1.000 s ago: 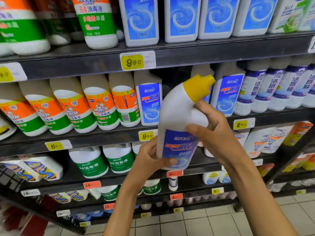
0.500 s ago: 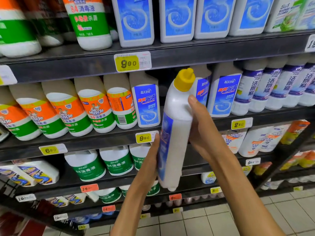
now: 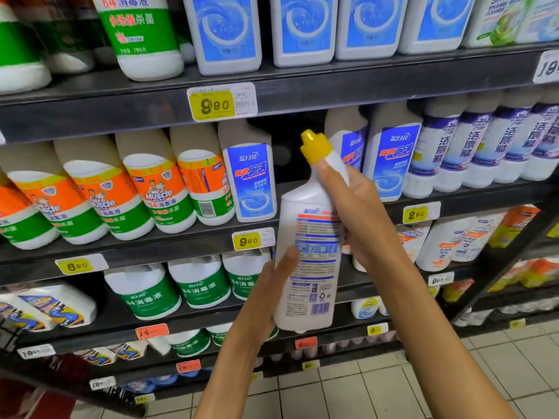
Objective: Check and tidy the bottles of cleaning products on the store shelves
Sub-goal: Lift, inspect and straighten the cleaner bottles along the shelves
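While the white bottle (image 3: 305, 267) with the yellow cap (image 3: 314, 145) was held upright in front of the shelves, its back label, with small print and a barcode near the foot, was turned toward the camera. It was kept off every shelf, level with the middle shelf (image 3: 181, 237) and before the dark gap in the row of blue-labelled bottles (image 3: 251, 176). The left hand (image 3: 272, 294) was wrapped round the lower body from behind, its thumb laid on the label's left border; the right hand (image 3: 354, 213) was curled round the shoulder and neck just under the cap. Both grips were closed on the bottle, neither spread.

The step in hand was judged to be the check of the label (date or contents, which could not be read). It would be done well if the weight were carried by the lower grip and the print left uncovered by the thumb. The cap should be seen to be seated. For the return, the blue front should be turned outward, and the base set square in the gap, flush with the shelf's front edge and clear of the neighbouring bottles.
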A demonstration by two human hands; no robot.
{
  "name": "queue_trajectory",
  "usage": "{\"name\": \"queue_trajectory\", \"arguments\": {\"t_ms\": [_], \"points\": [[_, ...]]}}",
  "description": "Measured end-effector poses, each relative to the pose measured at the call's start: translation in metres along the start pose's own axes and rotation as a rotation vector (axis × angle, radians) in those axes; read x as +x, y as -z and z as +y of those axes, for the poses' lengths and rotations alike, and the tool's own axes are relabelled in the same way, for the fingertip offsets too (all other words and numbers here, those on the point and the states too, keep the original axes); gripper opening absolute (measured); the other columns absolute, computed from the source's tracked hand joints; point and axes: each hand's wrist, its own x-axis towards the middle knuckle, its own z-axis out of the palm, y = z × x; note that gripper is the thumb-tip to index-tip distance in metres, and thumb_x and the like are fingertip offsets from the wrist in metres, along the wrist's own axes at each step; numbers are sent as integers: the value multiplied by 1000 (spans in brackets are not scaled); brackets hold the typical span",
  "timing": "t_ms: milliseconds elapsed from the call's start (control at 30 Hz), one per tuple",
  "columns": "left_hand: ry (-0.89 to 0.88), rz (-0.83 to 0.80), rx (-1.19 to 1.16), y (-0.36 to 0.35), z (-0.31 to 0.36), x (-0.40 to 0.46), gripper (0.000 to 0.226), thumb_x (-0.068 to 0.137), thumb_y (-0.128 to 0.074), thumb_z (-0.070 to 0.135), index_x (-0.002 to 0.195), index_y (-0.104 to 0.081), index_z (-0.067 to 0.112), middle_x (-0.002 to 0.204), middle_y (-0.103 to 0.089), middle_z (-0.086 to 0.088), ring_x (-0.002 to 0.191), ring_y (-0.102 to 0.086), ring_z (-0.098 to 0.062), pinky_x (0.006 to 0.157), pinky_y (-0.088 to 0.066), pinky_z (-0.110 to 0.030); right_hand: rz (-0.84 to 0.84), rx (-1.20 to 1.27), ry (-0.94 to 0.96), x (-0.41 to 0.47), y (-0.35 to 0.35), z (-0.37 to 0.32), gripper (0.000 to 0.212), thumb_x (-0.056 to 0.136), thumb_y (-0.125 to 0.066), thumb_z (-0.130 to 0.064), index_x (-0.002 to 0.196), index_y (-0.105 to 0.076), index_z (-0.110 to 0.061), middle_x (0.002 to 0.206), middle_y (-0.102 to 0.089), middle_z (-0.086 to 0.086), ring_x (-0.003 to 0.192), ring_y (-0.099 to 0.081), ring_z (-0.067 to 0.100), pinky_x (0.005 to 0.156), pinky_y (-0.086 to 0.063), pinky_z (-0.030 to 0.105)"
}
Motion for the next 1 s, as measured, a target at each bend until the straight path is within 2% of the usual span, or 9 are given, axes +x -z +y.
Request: {"name": "queue_trajectory", "arguments": {"t_ms": [133,233,300,400,533,667,800,933,1000], "points": [[18,-180,-283,-7,2,-1,83,65,-66,71,120,-63,11,106,-67,-25,87,-69,-37,77,-56,-46,-178,77,-51,2,10,0,38,85,-62,-40,115,-58,-17,83,-72,-1,74,-70,13,62,-55,26],[36,-217,-319,-11,2,0,92,63,-69,70,129,-54,6,109,-65,-27,89,-68,-39,75,-56,-47,-251,279,-117,5,10,2,40,80,-61,-37,114,-60,-16,102,-73,6,91,-69,23,82,-58,39],[10,-179,-272,-9,2,0,88,63,-68,72,128,-57,14,114,-66,-23,99,-66,-39,81,-55,-48,-230,297,-93,5,11,3,36,80,-62,-35,108,-63,-13,101,-73,8,97,-68,28,86,-56,41],[-68,-13,-17,-4,5,4,54,71,-51,76,110,-67,42,114,-70,0,107,-66,-20,97,-48,-49,-128,224,17,4,10,0,38,79,-69,-37,107,-62,-13,96,-72,7,91,-70,23,73,-58,33],[-163,113,123,-6,6,16,39,85,-30,66,100,-64,56,107,-71,16,103,-66,-6,97,-48,-39,-68,179,128,2,6,-1,36,81,-62,-42,109,-61,-20,94,-70,2,82,-70,13,66,-55,25],[45,16,-294,-8,2,17,55,81,-43,69,97,-72,26,91,-73,0,80,-70,-15,67,-55,-27,-173,282,26,9,13,6,41,81,-56,-52,113,-62,-27,99,-72,-8,93,-67,7,77,-53,29],[220,-194,-391,-15,-6,22,69,98,-21,55,88,-69,7,72,-67,-10,58,-63,-20,55,-53,-26,-343,295,-84,15,12,15,90,55,-72,-73,121,-58,-13,105,-71,3,98,-68,19,84,-54,38],[138,-57,-270,-14,-11,32,57,94,-34,54,115,-60,9,100,-72,-11,89,-69,-23,76,-55,-34,-180,155,20,23,10,14,45,74,-63,-63,87,-66,-20,78,-73,1,70,-71,13,61,-56,25],[24,33,-198,-6,-8,32,62,85,-38,63,128,-54,22,120,-67,-3,111,-63,-19,94,-49,-38,-83,45,79,30,9,13,43,77,-64,-57,86,-64,-15,77,-73,1,70,-72,14,59,-56,25]]}}
